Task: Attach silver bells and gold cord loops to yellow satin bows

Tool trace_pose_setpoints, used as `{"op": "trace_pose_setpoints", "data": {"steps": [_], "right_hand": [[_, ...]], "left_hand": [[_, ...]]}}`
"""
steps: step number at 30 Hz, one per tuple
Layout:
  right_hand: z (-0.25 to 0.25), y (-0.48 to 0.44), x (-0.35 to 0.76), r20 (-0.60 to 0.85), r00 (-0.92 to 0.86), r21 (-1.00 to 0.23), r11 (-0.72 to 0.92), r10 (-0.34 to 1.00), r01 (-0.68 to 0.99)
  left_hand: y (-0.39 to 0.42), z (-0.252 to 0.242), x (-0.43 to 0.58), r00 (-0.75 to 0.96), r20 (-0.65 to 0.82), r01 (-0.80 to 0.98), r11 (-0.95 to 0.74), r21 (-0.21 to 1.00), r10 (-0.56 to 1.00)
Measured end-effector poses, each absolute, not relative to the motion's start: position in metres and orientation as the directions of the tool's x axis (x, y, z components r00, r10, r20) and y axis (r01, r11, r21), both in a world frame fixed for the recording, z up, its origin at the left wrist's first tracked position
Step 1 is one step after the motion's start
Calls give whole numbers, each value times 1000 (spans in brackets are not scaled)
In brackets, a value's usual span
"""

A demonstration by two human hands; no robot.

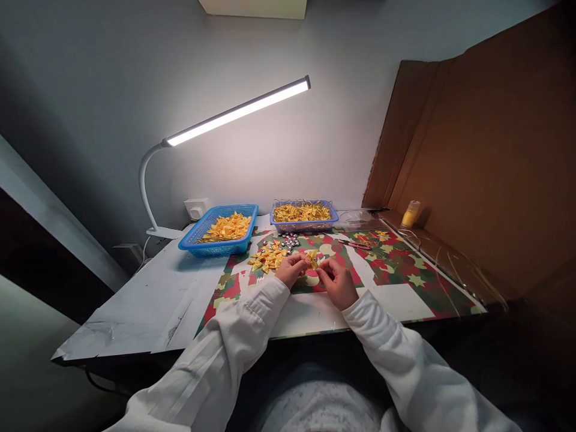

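Observation:
My left hand [291,268] is closed, its fingers pinching a small yellow folded piece [311,258] held just above the table. My right hand [336,281] is curled beside it, fingertips close to the same piece; whether it grips anything is hard to make out. A loose pile of yellow folded pieces [266,258] lies just left of my left hand, with a small cluster of silver bits [290,241] behind it. Both sleeves are white.
A blue basket [203,240] of yellow pieces and a second blue basket [333,219] of yellow strips stand at the back. A red-green patterned mat [396,267] covers the table. A lit desk lamp [238,111] arches overhead. A brown cardboard wall [486,162] and small bottle [410,213] stand right.

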State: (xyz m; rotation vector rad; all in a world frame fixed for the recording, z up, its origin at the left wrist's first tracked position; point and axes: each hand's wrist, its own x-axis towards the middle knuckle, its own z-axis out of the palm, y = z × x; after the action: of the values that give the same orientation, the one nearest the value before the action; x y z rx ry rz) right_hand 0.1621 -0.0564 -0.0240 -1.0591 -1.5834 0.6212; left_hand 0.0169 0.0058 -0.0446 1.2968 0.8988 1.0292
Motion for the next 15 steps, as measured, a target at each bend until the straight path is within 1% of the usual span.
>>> {"op": "trace_pose_setpoints", "data": {"steps": [15], "right_hand": [[-34, -52, 159, 451, 1, -862, 435, 893, 262]], "left_hand": [[3, -39, 22, 329, -101, -100, 141, 985, 939]]}}
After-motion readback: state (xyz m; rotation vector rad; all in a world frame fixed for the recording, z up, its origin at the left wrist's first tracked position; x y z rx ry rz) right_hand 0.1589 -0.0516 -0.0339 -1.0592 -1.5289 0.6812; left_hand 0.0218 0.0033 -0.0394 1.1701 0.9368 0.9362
